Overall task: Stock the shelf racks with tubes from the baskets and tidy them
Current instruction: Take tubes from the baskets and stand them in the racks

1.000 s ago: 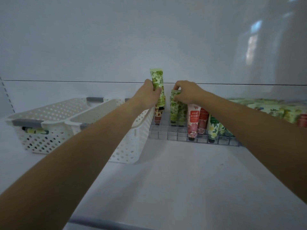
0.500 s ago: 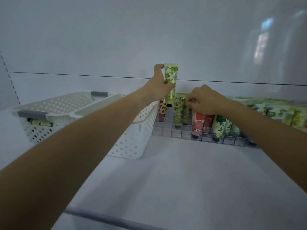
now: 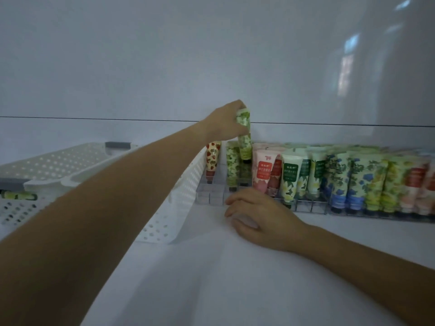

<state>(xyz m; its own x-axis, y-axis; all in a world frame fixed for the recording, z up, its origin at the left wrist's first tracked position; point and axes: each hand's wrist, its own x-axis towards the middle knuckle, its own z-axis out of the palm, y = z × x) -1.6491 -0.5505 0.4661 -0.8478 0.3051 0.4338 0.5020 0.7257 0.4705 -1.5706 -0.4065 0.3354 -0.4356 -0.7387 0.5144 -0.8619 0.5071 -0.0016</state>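
The left hand (image 3: 223, 124) grips one green leaf-print tube (image 3: 244, 140) by its top, cap down, above the clear rack (image 3: 211, 198), just beyond the right hand (image 3: 261, 215), which rests on the white shelf (image 3: 235, 278), fingers loosely curled round nothing. Beside the held tube stand one strawberry tube (image 3: 212, 158) and one more green tube (image 3: 232, 165) (the rows rightward are too crowded to count). Under the left forearm sit two white baskets, the near basket (image 3: 179, 208) and the far basket (image 3: 58, 161).
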